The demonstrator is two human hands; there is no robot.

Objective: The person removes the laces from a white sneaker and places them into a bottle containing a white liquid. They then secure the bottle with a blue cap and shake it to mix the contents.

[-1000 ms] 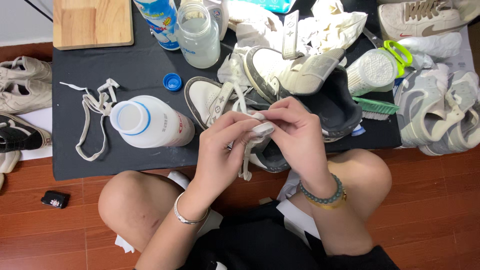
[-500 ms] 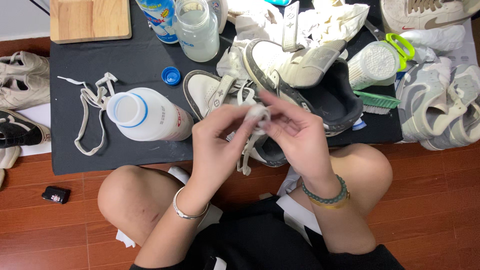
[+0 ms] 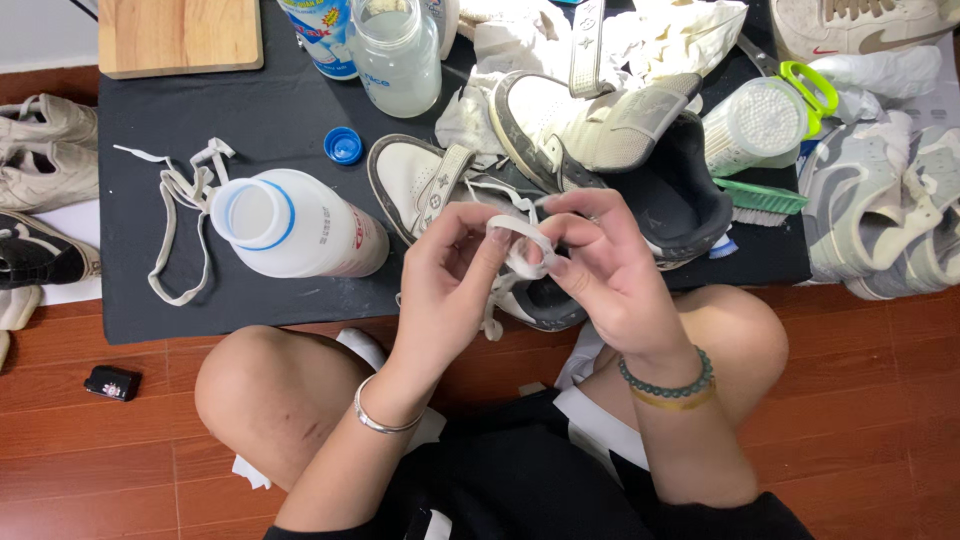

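Note:
My left hand [image 3: 450, 270] and my right hand [image 3: 605, 265] meet above my lap, both pinching a white shoelace [image 3: 527, 246] that loops between the fingertips. The lace trails down to a worn white and black sneaker [image 3: 470, 190] lying on its side on the black mat [image 3: 200, 100] just beyond my hands. A second sneaker [image 3: 600, 120] of the same kind lies behind it, its dark opening facing right. I sit on the floor with my knees bent.
A white bottle [image 3: 295, 225] lies open on its side, with a blue cap [image 3: 343, 146] and a loose lace [image 3: 180, 215] nearby. A glass jar [image 3: 397, 55], wooden board [image 3: 180, 35], cotton swab tub [image 3: 760, 120], green brush [image 3: 760, 195] and other shoes [image 3: 890, 210] surround the mat.
My hands have lifted slightly and drawn a little apart, opening the lace into a small loop between the fingertips. Everything on the mat stays where it was.

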